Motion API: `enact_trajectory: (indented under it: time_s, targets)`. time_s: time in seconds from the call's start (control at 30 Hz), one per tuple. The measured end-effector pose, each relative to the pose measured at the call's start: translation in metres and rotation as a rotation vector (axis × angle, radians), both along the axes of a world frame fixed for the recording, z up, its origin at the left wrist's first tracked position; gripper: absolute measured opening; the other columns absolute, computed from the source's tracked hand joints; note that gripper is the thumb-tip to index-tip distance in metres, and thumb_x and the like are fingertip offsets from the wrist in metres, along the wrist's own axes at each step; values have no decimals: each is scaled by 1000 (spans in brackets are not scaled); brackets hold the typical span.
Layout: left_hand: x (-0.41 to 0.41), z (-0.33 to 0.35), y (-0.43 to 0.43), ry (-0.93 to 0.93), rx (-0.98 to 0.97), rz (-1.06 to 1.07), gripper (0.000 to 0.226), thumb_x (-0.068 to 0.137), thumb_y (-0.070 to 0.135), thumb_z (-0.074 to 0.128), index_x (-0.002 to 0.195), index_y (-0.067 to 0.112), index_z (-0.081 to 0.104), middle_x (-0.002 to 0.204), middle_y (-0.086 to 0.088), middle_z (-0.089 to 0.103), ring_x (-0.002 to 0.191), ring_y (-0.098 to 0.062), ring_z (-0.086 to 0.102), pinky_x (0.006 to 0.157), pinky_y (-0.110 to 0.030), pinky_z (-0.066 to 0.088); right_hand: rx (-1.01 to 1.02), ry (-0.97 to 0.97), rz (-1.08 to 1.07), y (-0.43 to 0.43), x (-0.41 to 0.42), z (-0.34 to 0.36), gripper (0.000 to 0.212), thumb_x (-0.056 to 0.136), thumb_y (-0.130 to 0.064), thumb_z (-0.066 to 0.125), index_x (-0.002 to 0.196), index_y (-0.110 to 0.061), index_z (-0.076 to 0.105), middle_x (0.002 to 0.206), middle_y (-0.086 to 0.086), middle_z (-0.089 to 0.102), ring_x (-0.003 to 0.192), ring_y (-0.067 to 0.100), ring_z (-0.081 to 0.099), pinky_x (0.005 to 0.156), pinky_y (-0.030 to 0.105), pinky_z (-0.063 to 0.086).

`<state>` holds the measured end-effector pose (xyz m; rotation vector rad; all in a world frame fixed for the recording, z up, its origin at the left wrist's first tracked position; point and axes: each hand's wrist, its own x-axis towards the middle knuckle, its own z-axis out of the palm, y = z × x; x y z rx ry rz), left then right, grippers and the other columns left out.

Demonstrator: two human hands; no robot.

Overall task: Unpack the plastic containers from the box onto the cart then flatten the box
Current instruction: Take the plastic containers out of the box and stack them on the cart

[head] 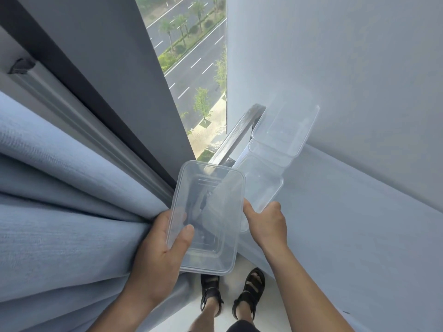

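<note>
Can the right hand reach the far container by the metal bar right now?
Probably not yet: the right hand already grips a nearer container. Nothing else seems to block the way to the far container.

No text, label, brand or number is legible. Moulded marks on the bases of the near plastic container (215, 224) and the stacked plastic containers (282, 133) are too faint to read; the road (191, 70) shows only white lane lines.

The person wears black strappy sandals (251, 287) on both feet and dark shorts (242, 327), with forearms (304, 279) bare.
</note>
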<state>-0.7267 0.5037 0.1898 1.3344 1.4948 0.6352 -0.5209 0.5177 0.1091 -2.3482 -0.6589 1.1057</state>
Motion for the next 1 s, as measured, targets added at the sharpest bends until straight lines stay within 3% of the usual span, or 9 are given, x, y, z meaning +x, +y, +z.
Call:
enact_trajectory:
  time_s: [0.13,0.3,0.63,0.7,0.77,0.87,0.93,1.0]
  targets:
    - [1,-1,-1,10,2,5,47,74,65,55,113,38,60,112,18,67,105,-13,67,97,-44,50,24,43,-22,0,1,2,62,81,-62,65,101,-7,45,87,0,53,76,17,51,60,33,37]
    - [4,1,-2,12,3,5,51,73,66,55,115,38,60,113,19,67,107,-13,66,99,-46,49,19,59,-31,0,5,0,63,79,-62,67,104,-9,43,91,1,54,84,24,55,66,35,41]
    - [10,7,1,13,19,-9,45,74,62,57,113,38,60,112,24,67,107,-5,65,96,-35,49,-46,-24,40,5,16,5,65,79,-60,64,114,-8,46,90,-2,54,85,25,55,66,35,37]
    - [15,11,3,-4,17,-25,33,80,48,60,110,37,60,106,28,67,102,3,64,89,-20,49,-39,-33,66,4,16,9,69,80,-66,61,116,-9,46,96,-2,56,89,25,55,69,35,39]
    - [21,15,6,-30,17,-42,28,81,38,58,109,34,59,102,31,67,96,9,64,78,-6,45,-15,-27,65,0,16,10,77,82,-71,55,128,-10,44,115,0,59,103,26,57,79,36,42]
    - [31,17,13,-32,12,-63,28,81,39,58,109,37,58,101,32,67,95,9,64,74,-3,44,104,35,-30,-12,21,17,78,90,-69,43,145,-14,35,145,1,48,129,23,48,101,40,39]
    - [39,17,20,-34,-8,-75,29,80,43,59,109,40,59,101,30,68,95,7,64,73,-6,45,238,93,-115,-20,26,25,67,92,-70,35,136,-21,46,137,-3,54,124,19,51,102,40,40]
    - [49,15,28,-31,-37,-92,28,79,47,59,107,42,58,99,31,67,92,7,64,73,-12,48,376,170,-187,-26,31,38,50,93,-67,34,112,-27,58,116,-5,64,104,15,61,89,34,43]
